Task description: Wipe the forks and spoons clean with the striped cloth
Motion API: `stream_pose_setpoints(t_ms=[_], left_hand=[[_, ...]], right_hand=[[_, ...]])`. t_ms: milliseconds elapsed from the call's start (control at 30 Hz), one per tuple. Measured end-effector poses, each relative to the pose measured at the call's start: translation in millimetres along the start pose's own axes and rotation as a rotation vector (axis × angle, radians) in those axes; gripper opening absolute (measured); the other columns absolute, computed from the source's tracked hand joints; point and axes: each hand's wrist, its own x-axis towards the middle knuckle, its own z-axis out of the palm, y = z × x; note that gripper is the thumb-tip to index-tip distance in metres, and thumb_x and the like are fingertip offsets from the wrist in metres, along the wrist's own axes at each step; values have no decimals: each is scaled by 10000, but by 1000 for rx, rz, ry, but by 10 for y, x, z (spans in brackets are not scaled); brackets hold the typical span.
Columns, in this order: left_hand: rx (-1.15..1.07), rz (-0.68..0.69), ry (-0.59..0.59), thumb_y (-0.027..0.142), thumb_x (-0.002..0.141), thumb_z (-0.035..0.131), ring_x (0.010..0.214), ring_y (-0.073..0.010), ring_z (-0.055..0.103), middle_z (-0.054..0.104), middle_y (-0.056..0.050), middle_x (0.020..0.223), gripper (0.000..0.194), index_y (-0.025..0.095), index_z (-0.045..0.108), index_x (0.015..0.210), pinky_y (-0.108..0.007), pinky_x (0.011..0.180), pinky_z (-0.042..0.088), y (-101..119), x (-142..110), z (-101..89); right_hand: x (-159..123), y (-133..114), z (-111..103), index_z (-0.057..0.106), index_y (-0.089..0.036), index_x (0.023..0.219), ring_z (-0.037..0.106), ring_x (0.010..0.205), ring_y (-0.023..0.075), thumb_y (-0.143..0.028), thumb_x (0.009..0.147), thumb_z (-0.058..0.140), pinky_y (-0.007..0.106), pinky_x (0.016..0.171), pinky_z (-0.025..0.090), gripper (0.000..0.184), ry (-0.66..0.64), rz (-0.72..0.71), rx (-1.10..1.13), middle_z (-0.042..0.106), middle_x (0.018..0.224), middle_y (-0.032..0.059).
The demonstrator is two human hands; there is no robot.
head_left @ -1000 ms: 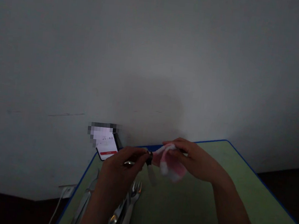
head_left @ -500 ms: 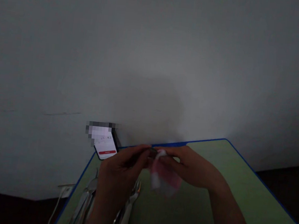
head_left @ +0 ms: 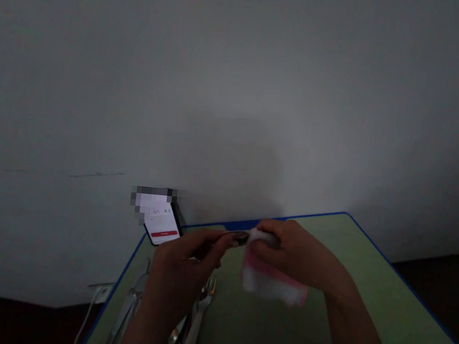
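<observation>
My left hand [head_left: 186, 262] pinches a metal spoon [head_left: 241, 238] by the tip of its bowl, above the table. Closed on a pink and white cloth [head_left: 273, 285], my right hand [head_left: 300, 254] presses it around the other end of the spoon, so the handle is hidden. The loose part of the cloth hangs below the right fingers. Under and beside my left forearm lies a fork [head_left: 201, 304], together with other cutlery partly covered by the arm. Further left, more metal cutlery [head_left: 129, 303] rests in a group near the table's left edge.
A phone [head_left: 163, 225] with a lit timer screen leans at the back left corner of the green table [head_left: 372, 294], which has a blue edge. A grey wall [head_left: 238, 86] stands right behind it. A white cable and socket [head_left: 102, 294] are at the lower left.
My right hand and the cloth have shifted right, away from my left fingers, exposing the spoon's bowl. The cloth's loose end has swung right and spread. The left hand stays nearly in place.
</observation>
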Motion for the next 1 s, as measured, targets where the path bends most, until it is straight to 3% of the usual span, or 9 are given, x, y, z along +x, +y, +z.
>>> stream_pose_setpoints(t_ms=[233,367,567,867,1000], left_hand=[[150,46,-326,372,873,419,506,-105,570,639,22,571,316,194,628,719,-205,494,390,-35,-12,-21],[165,120,-414,349,901,374,573,-110,577,620,24,592,326,198,591,711,-214,542,382,-12,-47,-48],[243,257,-364,308,904,372,502,-96,521,548,27,533,347,182,503,609,-217,504,327,6,-100,-48],[275,288,-183,298,886,415,494,-90,505,540,38,535,291,179,496,633,-221,519,313,22,-61,9],[305,247,-243,324,895,391,493,-98,493,514,36,517,323,182,473,617,-227,503,294,-6,-63,13]], right_hand=[[-14,16,4,604,-168,718,418,542,81,-297,776,523,224,505,241,163,-72,-33,-88,573,631,-8],[-5,28,4,589,-165,706,413,545,79,-274,791,505,218,507,253,162,-135,-82,-57,550,612,-18],[-5,-34,-25,597,-165,783,440,572,82,-303,844,463,214,531,284,202,-179,-162,27,570,656,-14],[-12,-65,3,550,-178,847,474,624,95,-387,842,474,221,544,296,223,-165,-156,16,584,733,-4],[-15,-62,-8,548,-172,804,462,600,89,-348,841,483,218,526,288,191,-171,-178,-18,568,699,-10]])
